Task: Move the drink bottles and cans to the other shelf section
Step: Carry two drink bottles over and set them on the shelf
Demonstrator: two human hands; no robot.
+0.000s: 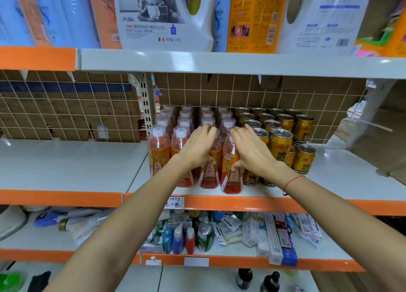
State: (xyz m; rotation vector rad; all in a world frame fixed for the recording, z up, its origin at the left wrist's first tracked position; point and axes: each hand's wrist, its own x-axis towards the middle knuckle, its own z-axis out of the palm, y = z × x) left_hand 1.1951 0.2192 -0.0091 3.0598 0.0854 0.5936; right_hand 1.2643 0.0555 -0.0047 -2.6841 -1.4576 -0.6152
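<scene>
Left hand [195,146]: at frame centre, fingers curled around an orange plastic drink bottle [210,168].
Right hand [249,149]: grips the neighbouring front-row bottle [231,173].
Gold cans [281,144]: grouped centre right.
Progress: left shelf section [72,162] holds no drinks; all left to move.

Sixteen orange bottles [159,151], about fifteen gold cans [304,127] (some hidden), two hands [195,146].

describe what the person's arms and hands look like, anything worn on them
Both forearms are bare, with no sleeves in view. The left hand wears nothing: no glove, ring or watch shows. The right hand is bare too, but a thin red string bracelet circles its wrist.
</scene>
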